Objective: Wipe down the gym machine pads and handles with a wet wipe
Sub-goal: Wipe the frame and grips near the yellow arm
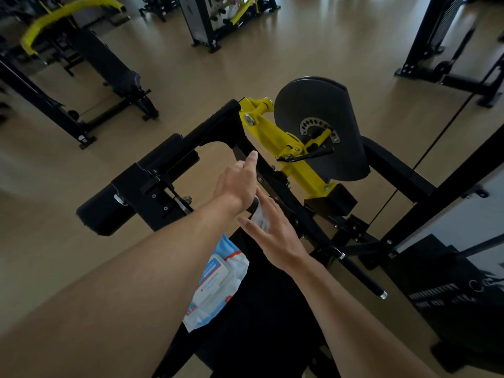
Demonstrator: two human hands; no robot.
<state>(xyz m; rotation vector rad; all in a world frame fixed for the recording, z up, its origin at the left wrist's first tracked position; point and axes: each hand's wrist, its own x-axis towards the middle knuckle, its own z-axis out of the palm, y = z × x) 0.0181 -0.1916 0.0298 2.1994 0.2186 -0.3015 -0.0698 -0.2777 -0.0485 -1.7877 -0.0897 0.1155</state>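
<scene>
My right hand (275, 236) reaches in from the lower right with its fingers spread, and a crumpled white wet wipe (261, 217) is held between thumb and fingers against a short black handle stub (255, 203). My left hand (236, 184) hovers just above it, index finger stretched out to the black frame bar (268, 170), nothing visible in it. A long black roller pad (109, 205) lies to the left. The black seat pad (267, 309) sits below my arms, and a black side handle (362, 274) with a chrome tip sticks out on the right.
A blue and white wet wipe pack (215, 282) lies on the left edge of the seat pad. The yellow lever arm (275, 137) and black cam disc (321, 124) stand behind the hands. Other machines ring the wooden floor (191, 77), including a bench (109, 64) at left.
</scene>
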